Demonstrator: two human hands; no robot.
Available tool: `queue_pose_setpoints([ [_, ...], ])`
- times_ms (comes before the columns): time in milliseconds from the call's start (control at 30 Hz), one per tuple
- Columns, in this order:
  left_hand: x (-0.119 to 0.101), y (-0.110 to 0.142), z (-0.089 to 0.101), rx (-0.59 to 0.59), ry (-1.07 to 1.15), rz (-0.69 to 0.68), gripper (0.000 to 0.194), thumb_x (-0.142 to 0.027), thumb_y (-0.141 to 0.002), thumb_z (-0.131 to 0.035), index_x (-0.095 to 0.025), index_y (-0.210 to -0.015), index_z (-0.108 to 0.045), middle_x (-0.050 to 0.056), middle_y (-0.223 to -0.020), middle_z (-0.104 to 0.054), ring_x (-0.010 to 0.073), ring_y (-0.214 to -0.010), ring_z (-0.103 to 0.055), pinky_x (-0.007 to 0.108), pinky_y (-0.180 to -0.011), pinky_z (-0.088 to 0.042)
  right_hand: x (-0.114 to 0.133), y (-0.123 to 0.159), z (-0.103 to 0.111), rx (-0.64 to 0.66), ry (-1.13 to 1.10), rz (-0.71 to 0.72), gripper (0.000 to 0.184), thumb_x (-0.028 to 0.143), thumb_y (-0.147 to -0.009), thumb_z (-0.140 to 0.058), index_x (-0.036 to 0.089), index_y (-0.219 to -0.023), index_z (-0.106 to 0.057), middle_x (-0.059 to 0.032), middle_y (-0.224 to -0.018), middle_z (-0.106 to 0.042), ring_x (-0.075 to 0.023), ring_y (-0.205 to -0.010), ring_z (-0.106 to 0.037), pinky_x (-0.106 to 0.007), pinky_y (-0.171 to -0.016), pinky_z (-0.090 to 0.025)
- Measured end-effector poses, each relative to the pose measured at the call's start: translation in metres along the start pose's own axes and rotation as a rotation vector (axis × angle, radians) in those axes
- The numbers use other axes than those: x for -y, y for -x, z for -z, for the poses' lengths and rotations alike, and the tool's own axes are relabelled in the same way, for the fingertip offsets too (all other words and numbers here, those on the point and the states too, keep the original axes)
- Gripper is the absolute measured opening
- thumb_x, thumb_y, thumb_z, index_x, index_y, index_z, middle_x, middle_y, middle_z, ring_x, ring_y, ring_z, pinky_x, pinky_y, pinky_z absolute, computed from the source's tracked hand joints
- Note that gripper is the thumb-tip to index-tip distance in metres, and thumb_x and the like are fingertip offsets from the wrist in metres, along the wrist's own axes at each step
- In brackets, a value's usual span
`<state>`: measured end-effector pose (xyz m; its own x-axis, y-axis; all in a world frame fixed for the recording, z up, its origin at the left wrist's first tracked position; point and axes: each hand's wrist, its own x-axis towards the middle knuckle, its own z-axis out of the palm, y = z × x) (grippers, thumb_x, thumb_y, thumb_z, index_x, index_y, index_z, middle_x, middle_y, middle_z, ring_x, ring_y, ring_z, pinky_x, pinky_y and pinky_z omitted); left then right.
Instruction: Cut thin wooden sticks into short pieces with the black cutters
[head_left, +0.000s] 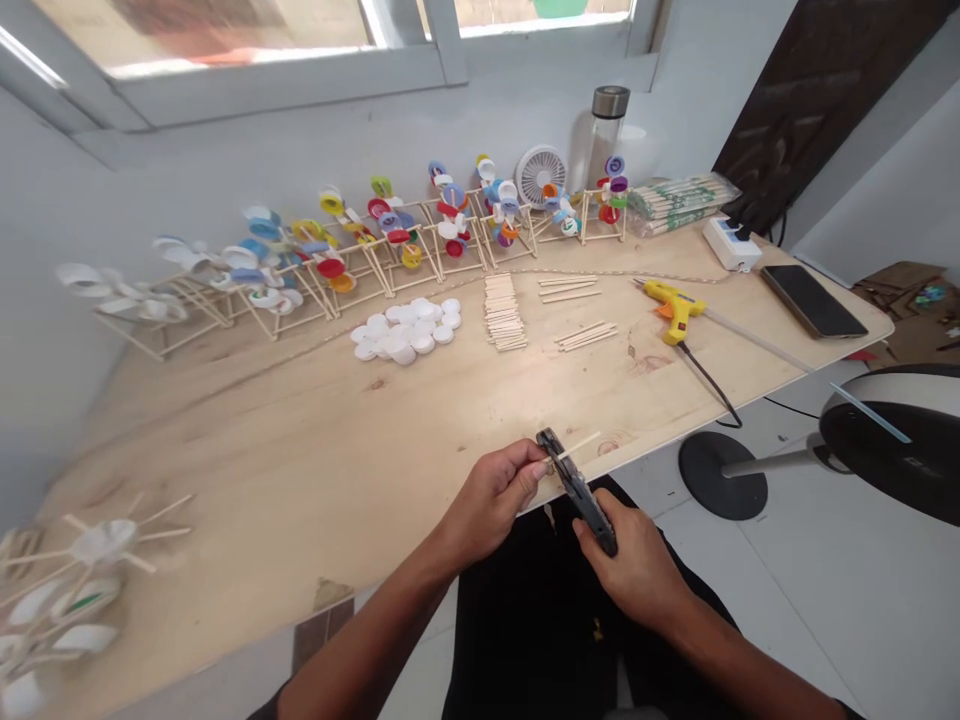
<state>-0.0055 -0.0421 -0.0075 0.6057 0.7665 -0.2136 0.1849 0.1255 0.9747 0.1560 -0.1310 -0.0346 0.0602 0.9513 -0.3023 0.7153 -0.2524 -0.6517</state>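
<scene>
Table (300,430), stick (582,444) in left grip (499,492).

Bare left hand (504,492), lower centre: thumb and index finger pinched together, remaining fingers curled inward, forearm rising obliquely from the lower left. Bare right hand (634,562), lower right of centre: fingers closed in a grip, thumb angled toward the left hand, forearm entering from the lower right. The two hands are near each other but apart.
</scene>
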Motion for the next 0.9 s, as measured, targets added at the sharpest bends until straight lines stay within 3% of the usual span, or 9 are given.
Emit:
queue_pose_setpoints([
  [167,0.002,0.0,-0.002,-0.056,-0.191,-0.056,0.021,-0.032,-0.087,-0.04,-0.016,-0.079,-0.051,-0.007,-0.053,-0.033,0.0068,-0.047,-0.03,0.019,-0.047,-0.029,-0.002,-0.003,-0.004,-0.004,-0.013,-0.015,0.019,0.032,-0.081,-0.043,0.021,-0.065,-0.04,0.0028,-0.054,-0.051,-0.0128,-0.049,-0.048,-0.022,-0.049,-0.031],
  [367,0.009,0.0,-0.012,-0.224,-0.565,-0.175,0.018,-0.026,-0.089,-0.035,-0.018,-0.084,-0.051,-0.003,-0.06,-0.05,0.0094,-0.051,-0.044,0.021,-0.051,-0.035,0.0,-0.006,-0.004,0.019,-0.063,-0.028,0.018,0.031,-0.082,-0.043,0.02,-0.068,-0.048,0.0007,-0.058,-0.056,-0.0142,-0.052,-0.05,-0.022,-0.052,-0.035],
  [533,0.03,0.0,-0.018,-0.387,-0.875,-0.397,0.015,-0.019,-0.088,-0.038,-0.017,-0.093,-0.053,0.002,-0.074,-0.061,0.0116,-0.062,-0.056,0.021,-0.056,-0.04,0.0,-0.009,-0.005,0.028,-0.078,-0.043,0.018,0.03,-0.081,-0.046,0.019,-0.068,-0.053,-0.0005,-0.058,-0.058,-0.0154,-0.055,-0.053,-0.023,-0.054,-0.037],
  [667,0.04,-0.003,-0.018,-0.508,-1.136,-0.558,0.014,-0.014,-0.086,-0.043,-0.014,-0.093,-0.055,0.001,-0.063,-0.057,0.0114,-0.055,-0.052,0.022,-0.053,-0.036,0.003,-0.008,-0.003,0.048,-0.119,-0.044,0.017,0.029,-0.081,-0.046,0.018,-0.073,-0.057,-0.0012,-0.064,-0.062,-0.0164,-0.06,-0.057,-0.024,-0.058,-0.039],
  [900,0.037,-0.006,-0.015,-0.45,-1.196,-0.636,0.016,-0.01,-0.085,-0.04,-0.012,-0.091,-0.055,0.001,-0.059,-0.053,0.0114,-0.051,-0.049,0.023,-0.05,-0.037,0.005,-0.005,0.003,0.059,-0.162,-0.051,0.013,0.028,-0.08,-0.048,0.019,-0.083,-0.058,-0.0016,-0.072,-0.065,-0.017,-0.067,-0.06,-0.024,-0.062,-0.039],
])
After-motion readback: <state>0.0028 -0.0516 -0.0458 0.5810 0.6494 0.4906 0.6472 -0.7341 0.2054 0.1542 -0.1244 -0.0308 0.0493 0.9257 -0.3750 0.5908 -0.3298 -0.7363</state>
